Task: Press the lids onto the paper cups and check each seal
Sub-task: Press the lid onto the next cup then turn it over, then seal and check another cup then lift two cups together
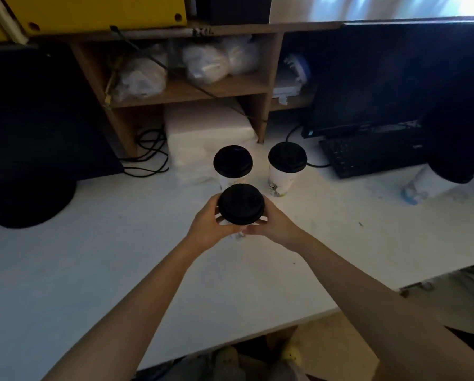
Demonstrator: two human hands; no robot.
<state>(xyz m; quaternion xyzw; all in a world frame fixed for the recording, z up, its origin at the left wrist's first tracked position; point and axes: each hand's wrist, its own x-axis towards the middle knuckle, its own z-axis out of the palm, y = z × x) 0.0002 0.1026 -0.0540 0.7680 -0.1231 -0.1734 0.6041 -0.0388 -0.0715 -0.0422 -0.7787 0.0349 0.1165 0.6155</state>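
Step in hand: checking the seal on the near cup (238,234), judging by the grip and by the black lid (241,204) already sitting on it.
Left hand (208,229): fingers curled round the left side of the near cup, just under the lid's rim.
Right hand (274,226): wrapped round the cup's right side in the same way, the fingertips meeting the left hand's at the near wall.
Near cup: in the middle of the white desk (92,257), in front of the other two. Its wall is almost wholly hidden by the hands and lid, and I cannot tell whether its base rests on the desk or is lifted.
Lid fit: looks level from above; the seam at the rim is too dark to judge.
Far-left cup (230,182): upright, black lid on, just behind the near cup and beside a white paper stack (202,133).
Far-right cup (281,180): upright, lidded, near the black keyboard (367,155).
Progress: all three cups wear lids, so probably only seal checks remain.
Next move calls for: firm, even thumb pressure round the lid's rim while the fingers brace the wall lightly, since a hard squeeze could buckle the paper and pop the lid.
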